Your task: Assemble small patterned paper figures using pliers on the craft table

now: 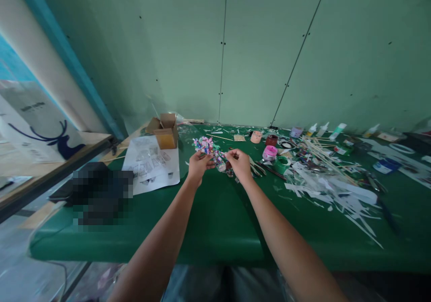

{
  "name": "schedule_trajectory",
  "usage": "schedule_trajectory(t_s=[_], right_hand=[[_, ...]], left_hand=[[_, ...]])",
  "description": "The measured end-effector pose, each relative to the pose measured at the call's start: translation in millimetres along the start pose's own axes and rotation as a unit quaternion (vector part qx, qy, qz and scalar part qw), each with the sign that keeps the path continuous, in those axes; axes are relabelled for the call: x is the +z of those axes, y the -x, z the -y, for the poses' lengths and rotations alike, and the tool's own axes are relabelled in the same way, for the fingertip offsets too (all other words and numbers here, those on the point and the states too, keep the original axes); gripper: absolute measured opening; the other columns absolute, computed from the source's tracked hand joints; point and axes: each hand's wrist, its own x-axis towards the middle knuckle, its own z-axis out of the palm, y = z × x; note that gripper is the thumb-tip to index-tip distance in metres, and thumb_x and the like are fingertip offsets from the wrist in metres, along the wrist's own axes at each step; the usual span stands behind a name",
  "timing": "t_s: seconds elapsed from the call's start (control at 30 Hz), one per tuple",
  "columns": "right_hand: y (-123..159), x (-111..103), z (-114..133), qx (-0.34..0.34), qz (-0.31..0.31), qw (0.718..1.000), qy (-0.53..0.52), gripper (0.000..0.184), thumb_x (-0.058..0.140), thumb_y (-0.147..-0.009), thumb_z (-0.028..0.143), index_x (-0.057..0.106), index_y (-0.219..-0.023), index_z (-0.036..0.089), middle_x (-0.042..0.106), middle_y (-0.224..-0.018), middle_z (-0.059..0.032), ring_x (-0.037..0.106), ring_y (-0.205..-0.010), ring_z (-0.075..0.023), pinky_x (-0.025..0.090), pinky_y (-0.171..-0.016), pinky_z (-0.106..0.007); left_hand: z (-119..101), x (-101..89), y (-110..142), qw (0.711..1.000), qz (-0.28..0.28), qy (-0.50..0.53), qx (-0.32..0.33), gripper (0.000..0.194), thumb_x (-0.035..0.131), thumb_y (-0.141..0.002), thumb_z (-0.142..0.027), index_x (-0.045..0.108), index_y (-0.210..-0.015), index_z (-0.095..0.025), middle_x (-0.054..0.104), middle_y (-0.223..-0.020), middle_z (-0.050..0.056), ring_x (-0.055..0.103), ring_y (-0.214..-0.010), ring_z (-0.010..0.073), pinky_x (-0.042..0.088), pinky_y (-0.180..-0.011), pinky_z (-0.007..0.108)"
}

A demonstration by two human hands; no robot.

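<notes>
You are apparently working on the colourful piece point(204, 144), left grip point(200, 164) clamping it, right grip point(240, 163) meeting its edge, closure I cannot tell; the next move is calling for steadiness.

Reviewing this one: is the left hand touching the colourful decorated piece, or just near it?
Touching. The head view shows the left hand gripping the colourful piece, its fingers overlapping it with no gap.
</notes>
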Motion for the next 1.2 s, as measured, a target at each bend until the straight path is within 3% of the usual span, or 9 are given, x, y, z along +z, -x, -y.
schedule_trajectory(t_s=[0.17,0.4,0.83,1.2], right_hand=[[0.4,0.3,1.1,-0.006,-0.007,0.999,0.033,0.021,0.060,-0.070,0.039,0.057,-0.065,0.020,0.061,-0.060,-0.0021,0.059,-0.059,-0.0175,0.044,-0.056,-0.027],[3.7,-0.3,8.0,0.020,0.023,0.999,-0.025,0.018,0.059,-0.073,0.038,0.056,-0.067,0.022,0.057,-0.050,0.0017,0.057,-0.047,-0.0168,0.044,-0.049,-0.027],[1.9,-2.2,1.9,-0.017,0.022,0.999,0.020,0.016,0.059,-0.074,0.035,0.058,-0.068,0.021,0.057,-0.051,0.0019,0.054,-0.046,-0.0146,0.041,-0.049,-0.025],[0.0,-7.9,-3.6,-0.073,-0.013,0.992,0.105,0.027,0.048,-0.084,0.044,0.062,-0.081,0.021,0.064,-0.068,-0.0024,0.059,-0.061,-0.0175,0.042,-0.059,-0.026]], left_hand=[[-0.5,-0.3,1.7,1.000,0.017,-0.001,0.012,0.039,0.079,-0.056,-0.033,0.054,-0.080,-0.015,0.060,-0.069,-0.001,0.059,-0.053,0.0100,0.055,-0.055,0.028],[0.8,-2.5,-0.7,1.000,-0.009,-0.010,0.015,0.041,0.080,-0.052,-0.033,0.056,-0.079,-0.015,0.061,-0.069,0.000,0.058,-0.051,0.0111,0.053,-0.054,0.029],[0.9,-3.8,-1.4,0.999,-0.009,-0.050,0.020,0.037,0.076,-0.056,-0.033,0.062,-0.085,-0.015,0.062,-0.067,0.001,0.054,-0.050,0.0106,0.048,-0.049,0.025],[1.9,-5.0,-2.5,0.996,-0.035,-0.062,0.044,0.031,0.076,-0.054,-0.033,0.060,-0.074,-0.015,0.062,-0.068,0.001,0.050,-0.051,0.0091,0.042,-0.047,0.021]])
